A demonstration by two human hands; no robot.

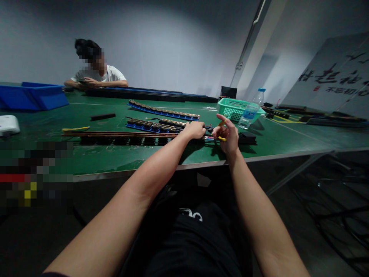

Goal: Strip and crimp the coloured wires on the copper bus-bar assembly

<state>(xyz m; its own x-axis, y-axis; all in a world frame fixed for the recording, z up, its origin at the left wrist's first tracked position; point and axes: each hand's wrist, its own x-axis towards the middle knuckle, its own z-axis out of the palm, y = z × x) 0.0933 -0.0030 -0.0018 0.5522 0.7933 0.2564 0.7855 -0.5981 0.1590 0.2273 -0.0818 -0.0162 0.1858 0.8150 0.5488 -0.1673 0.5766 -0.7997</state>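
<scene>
My left hand (196,129) is closed in a fist on the right part of a long black rail with copper strips (115,137) that lies along the green table. My right hand (227,132) is curled around a small tool with yellow handles (221,138), held close to the rail's end where short coloured wires show. The two hands are a few centimetres apart. Two blue-backed strips with brown blocks (164,110) lie just beyond the rail.
A green mesh basket (235,108) and a water bottle (251,110) stand to the right. A blue bin (34,96) and a white object (8,125) sit at the left. Another person (96,73) sits at the far side. The table's metal edge (201,164) runs before me.
</scene>
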